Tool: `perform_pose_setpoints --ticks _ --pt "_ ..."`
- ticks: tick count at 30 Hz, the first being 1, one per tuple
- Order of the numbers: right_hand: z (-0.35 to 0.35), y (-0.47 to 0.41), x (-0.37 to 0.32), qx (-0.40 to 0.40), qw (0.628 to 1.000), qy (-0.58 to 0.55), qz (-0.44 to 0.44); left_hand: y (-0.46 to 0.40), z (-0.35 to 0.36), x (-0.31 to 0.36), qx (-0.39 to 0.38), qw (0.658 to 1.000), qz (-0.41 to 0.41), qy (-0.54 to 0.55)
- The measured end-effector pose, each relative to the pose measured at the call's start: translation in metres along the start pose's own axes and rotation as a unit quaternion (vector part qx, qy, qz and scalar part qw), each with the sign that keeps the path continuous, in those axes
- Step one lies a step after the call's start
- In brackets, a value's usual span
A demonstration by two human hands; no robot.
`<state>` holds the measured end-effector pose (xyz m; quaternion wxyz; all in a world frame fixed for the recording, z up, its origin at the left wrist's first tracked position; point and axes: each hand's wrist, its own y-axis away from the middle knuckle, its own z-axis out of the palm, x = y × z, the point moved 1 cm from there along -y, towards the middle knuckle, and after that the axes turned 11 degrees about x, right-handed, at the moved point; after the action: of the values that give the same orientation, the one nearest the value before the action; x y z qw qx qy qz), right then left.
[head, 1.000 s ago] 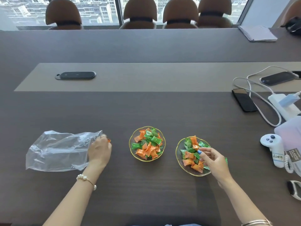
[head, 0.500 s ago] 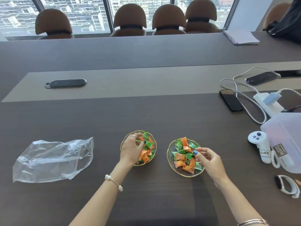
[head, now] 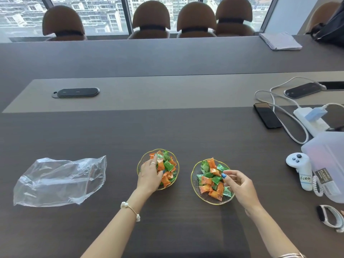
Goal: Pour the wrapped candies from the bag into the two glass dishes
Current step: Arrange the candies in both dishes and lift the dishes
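controller (head: 300,168) labelled "Hoog", box label (head: 324,178) "PLASTIC"

Crinkled clear plastic bag (head: 59,180), gold-rimmed glass dishes (head: 195,183)

Left hand (head: 149,175) lies palm-down, fingers spread and curved. Right hand (head: 237,185) hangs loosely curled, thumb and forefinger apparently pinched; both forearms bare.

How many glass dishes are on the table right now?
2. The left dish sits under the left hand; the right dish sits beside it, under the right hand. None appears hidden.
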<state>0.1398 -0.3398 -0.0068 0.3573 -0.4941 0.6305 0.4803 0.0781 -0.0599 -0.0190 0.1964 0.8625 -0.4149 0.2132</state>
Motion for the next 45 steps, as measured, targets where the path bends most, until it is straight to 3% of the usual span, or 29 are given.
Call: perform_pose_setpoints --ticks 6,14,21,27,32,37,41,45 --pt "-0.015 -0.009 0.012 0.087 0.996 0.018 -0.026 0.008 -0.015 -0.001 0.052 0.993 -0.017 0.104" --pt "-0.059 -0.024 0.059 0.219 0.97 0.106 -0.002 0.021 -0.015 0.007 0.041 0.988 -0.015 0.148" --pt "-0.049 -0.031 0.074 0.154 0.968 0.197 0.026 0.023 -0.006 0.015 0.02 0.99 -0.003 0.139" --pt "-0.039 -0.036 0.074 0.128 0.936 0.327 -0.017 0.025 -0.005 0.014 0.019 0.99 0.002 0.141" --pt "-0.041 -0.04 0.073 0.131 0.941 0.31 -0.025 0.026 -0.004 0.008 0.012 0.991 -0.004 0.136" --pt "-0.029 -0.027 0.047 0.176 0.969 0.16 -0.066 0.026 -0.003 0.008 0.009 0.991 -0.003 0.132" --pt "0.0 -0.013 0.018 0.09 0.98 0.125 -0.125 0.026 -0.001 0.01 0.003 0.992 -0.005 0.129" --pt "0.015 -0.006 0.015 0.008 0.984 0.137 -0.112 0.024 -0.003 0.01 0.002 0.991 -0.001 0.136"
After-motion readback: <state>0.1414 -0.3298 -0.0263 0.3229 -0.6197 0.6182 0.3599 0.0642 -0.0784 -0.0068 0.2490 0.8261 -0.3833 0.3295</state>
